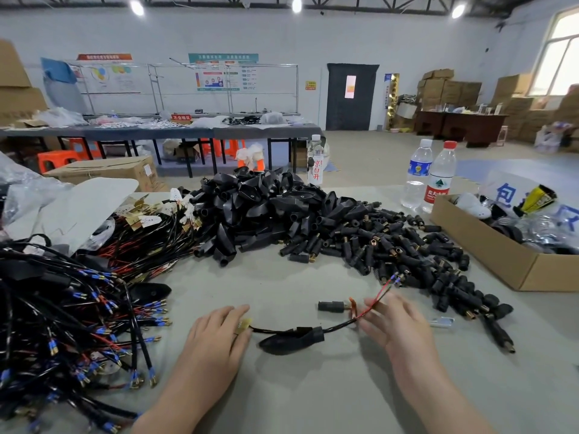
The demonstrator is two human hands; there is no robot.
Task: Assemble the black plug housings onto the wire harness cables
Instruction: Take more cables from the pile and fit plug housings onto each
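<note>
Left hand (219, 335): fingers pressed together, pinching brass-tabbed end of cable (340, 326). Right hand (398, 327): fingers loosely spread, blurred, at red and black split leads; grip cannot tell. Between hands, glossy tapered black housing (294, 338) threaded on cable, lying flat. Matte grey-green table (313, 396). Housing heap (266, 208) at 12 o'clock; brass-tipped plug heap (407, 255) at 1 o'clock; tangled harness bundle (62, 308) at 9 o'clock; cardboard box (501, 261) at 2 o'clock. Warehouse hall behind: white walls, stacked cartons.
</note>
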